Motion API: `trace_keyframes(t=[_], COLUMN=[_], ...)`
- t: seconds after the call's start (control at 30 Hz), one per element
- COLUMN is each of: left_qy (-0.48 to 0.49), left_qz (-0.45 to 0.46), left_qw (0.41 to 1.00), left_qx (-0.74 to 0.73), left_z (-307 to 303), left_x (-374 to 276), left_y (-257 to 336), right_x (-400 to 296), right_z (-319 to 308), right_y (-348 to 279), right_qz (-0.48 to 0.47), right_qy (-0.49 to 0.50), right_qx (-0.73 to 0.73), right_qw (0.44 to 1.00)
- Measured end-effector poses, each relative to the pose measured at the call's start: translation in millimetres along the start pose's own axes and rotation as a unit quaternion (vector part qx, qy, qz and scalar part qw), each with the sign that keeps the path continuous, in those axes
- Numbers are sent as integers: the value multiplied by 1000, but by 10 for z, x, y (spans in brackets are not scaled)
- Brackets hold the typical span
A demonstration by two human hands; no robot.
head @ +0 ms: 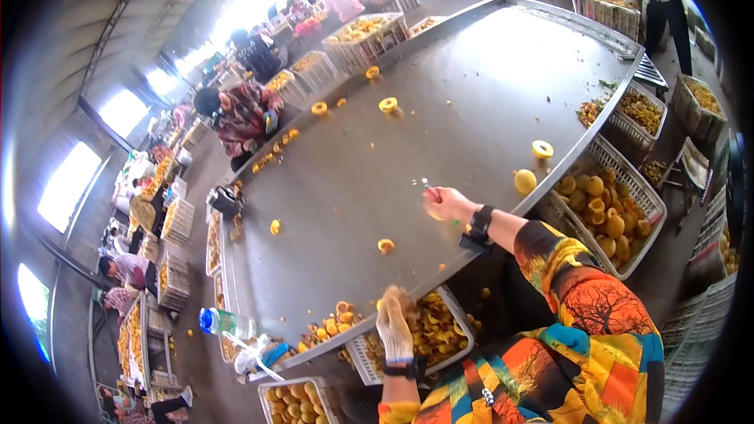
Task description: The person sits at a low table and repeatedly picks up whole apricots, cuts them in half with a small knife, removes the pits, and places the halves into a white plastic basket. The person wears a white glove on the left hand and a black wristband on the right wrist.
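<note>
My right hand [450, 205] is bare and closed round the reddish handle of a small hand tool [433, 193], held above the metal table. Motion blur hides the tool's exact kind. My left hand [396, 321], in a white knit glove with browned fingers, is at the table's near edge, above a plastic crate of fruit scraps [439, 330]. Its fingers are blurred, and I cannot tell whether it holds something. A whole yellow fruit, probably a peach [524, 181], and a halved fruit [542, 149] lie beyond my right hand. A torn fruit piece [386, 246] lies between my hands.
The broad metal table [347, 188] has a raised rim. A crate of fruit [609, 218] stands at right, another [294, 403] at lower left. A plastic bottle [227, 323] and white bag [254, 356] sit at the left corner. A person [244, 121] is beyond the far edge.
</note>
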State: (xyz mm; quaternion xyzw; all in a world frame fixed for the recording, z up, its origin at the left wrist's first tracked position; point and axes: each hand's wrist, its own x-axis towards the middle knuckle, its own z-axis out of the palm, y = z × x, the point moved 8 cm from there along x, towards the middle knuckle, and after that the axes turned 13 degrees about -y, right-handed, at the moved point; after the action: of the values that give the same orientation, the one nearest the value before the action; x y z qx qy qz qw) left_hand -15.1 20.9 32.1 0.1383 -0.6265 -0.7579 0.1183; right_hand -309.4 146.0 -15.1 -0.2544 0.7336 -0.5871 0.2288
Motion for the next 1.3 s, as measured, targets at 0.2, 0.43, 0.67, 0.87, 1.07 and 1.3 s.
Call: trace_keyframes(t=[0.2,0.43,0.67,0.87,1.07,1.3], left_qy=[-108,29,64,57,91,-79], left_qz=[71,-102,-77,-1,76,-34], left_qw=[930,916,946,959,977,990], left_qx=[-343,-388,-307,-278,-179,-109], left_z=[198,218,-49,-18,-67,-59], left_x=[747,131,61,55,-35,50], left_y=[-907,-399,-495,-399,-259,-246], right_x=[-1316,-1649,-2005,-2061,-2145,-2213], right_z=[1223,985,1229,1446,1542,1585], right_y=[-1121,-1063,-895,-811,-730,-692], right_qz=[-213,-18,-31,-24,-7,-21], right_qy=[-27,-29,-113,-141,-115,-198], right_qx=[-218,-137,-192,-227,-210,-225], right_qw=[952,990,974,963,971,954])
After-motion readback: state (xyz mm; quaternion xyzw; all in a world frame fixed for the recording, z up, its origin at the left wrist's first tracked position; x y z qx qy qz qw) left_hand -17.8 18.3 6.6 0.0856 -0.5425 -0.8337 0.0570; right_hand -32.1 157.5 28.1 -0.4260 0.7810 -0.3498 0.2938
